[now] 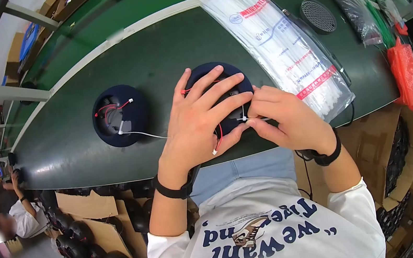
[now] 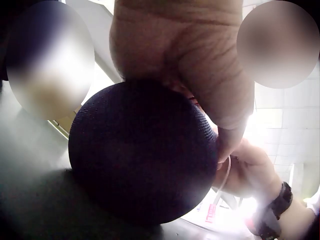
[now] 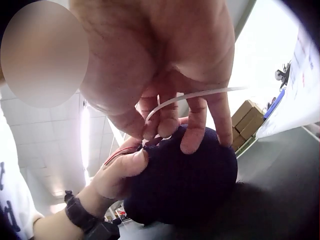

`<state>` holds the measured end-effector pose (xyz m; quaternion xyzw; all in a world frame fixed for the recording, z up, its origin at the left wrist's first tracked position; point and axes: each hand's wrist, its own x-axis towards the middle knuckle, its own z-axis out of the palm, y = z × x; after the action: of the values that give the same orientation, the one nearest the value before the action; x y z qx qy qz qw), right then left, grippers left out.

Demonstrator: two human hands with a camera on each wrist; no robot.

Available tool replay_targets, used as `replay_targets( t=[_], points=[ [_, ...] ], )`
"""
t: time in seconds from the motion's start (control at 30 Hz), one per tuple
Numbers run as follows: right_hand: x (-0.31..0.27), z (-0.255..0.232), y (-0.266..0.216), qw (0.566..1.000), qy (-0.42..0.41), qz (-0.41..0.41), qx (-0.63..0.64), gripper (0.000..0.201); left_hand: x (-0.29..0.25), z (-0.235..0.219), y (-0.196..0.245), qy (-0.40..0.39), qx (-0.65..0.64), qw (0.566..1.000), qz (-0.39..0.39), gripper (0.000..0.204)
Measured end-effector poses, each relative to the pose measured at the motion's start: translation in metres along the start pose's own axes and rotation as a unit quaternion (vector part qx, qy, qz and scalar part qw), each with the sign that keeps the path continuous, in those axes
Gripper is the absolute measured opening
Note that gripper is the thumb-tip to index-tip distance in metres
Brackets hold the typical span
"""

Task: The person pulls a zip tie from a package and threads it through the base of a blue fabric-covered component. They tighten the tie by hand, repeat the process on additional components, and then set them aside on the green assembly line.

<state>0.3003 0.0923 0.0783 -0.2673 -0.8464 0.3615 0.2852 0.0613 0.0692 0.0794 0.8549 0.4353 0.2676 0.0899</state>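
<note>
A: Where is the left hand (image 1: 200,119)?
B: Spread over the dome (image 1: 223,97) near the belt's (image 1: 102,64) front edge. Its fingers (image 1: 222,87) are splayed and only lightly bent across the open back, pointing toward two o'clock, and the thumb presses at the rim around five o'clock. In the left wrist view the palm (image 2: 185,45) sits on top of the dark fabric shell (image 2: 142,150).

A: And the right hand (image 1: 284,118)?
B: It is curled, at three o'clock of the dome. Thumb and fingertips (image 3: 150,127) pinch a white tie (image 3: 190,97); the tie's free end sticks out to the right in the right wrist view. One finger also touches the fabric.

A: Any wires?
B: Red wire (image 1: 218,135) runs out under the left hand toward six o'clock, ending in a small white plug.

A: What else is on the belt?
B: A second dome (image 1: 120,114) at nine o'clock of the first, back up, with red wires and a white tie trailing toward the hands. A bag of ties (image 1: 279,45) lies at one o'clock, a round grille (image 1: 318,16) beyond it.
</note>
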Motion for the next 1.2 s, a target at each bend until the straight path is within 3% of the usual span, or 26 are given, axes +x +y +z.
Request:
replay_targets(
  t=[0.27,0.37,0.43,0.5,0.53,0.57,0.63,0.7,0.8,0.83,0.87,0.93,1.0,1.03,1.2],
  points=[
    [0.002,-0.009,0.005,0.999,-0.034,-0.007,0.020,0.010,-0.001,0.001,0.001,0.017,-0.014,1.000,0.009,0.045],
    [0.009,-0.008,-0.024,0.997,0.009,0.071,0.005,0.017,0.002,-0.006,0.008,0.045,-0.026,0.998,0.026,0.036],
    [0.009,-0.005,-0.020,0.997,0.050,0.011,-0.059,0.018,0.006,-0.002,0.009,0.107,-0.032,0.992,0.050,0.031],
    [-0.001,-0.006,-0.001,0.994,0.041,0.036,-0.092,0.012,0.005,0.020,0.005,0.137,-0.033,0.988,0.058,0.029],
    [-0.004,-0.008,0.003,0.995,0.023,0.038,-0.084,0.007,0.006,0.026,-0.001,0.082,-0.069,0.992,0.060,0.029],
    [-0.004,-0.007,0.007,0.995,0.017,0.032,-0.089,0.008,0.007,0.047,-0.006,0.133,-0.081,0.986,0.067,0.027],
    [0.000,-0.019,0.006,0.992,-0.013,0.035,-0.123,0.010,0.007,0.056,-0.006,0.129,-0.099,0.985,0.054,0.022],
    [0.002,-0.034,0.004,0.983,-0.074,0.048,-0.163,0.030,0.006,0.056,-0.011,0.131,-0.089,0.986,0.050,0.021],
    [0.003,-0.036,0.023,0.992,-0.046,0.011,-0.119,0.007,0.006,0.033,-0.001,0.104,-0.051,0.992,0.043,0.021],
    [-0.001,-0.027,0.023,0.984,0.015,0.004,-0.179,0.007,0.004,0.023,-0.002,0.103,-0.045,0.993,0.042,0.021],
    [-0.002,-0.026,0.020,0.986,0.030,0.023,-0.161,0.010,0.005,0.012,0.005,0.158,-0.075,0.983,0.059,0.027],
    [0.004,-0.037,0.015,0.981,-0.015,0.061,-0.183,0.012,0.007,0.009,0.004,0.116,-0.070,0.989,0.059,0.037],
    [0.018,-0.046,0.021,0.999,-0.035,0.011,-0.039,0.009,0.009,0.015,0.007,0.085,-0.047,0.995,0.024,0.037],
    [0.023,-0.050,0.025,0.999,-0.042,-0.011,-0.029,0.008,0.010,0.014,0.009,0.063,-0.038,0.997,-0.007,0.040],
    [0.021,-0.042,0.027,0.999,-0.024,0.000,-0.024,0.007,0.009,-0.001,0.015,0.037,-0.063,0.997,-0.035,0.041]
  ],
)
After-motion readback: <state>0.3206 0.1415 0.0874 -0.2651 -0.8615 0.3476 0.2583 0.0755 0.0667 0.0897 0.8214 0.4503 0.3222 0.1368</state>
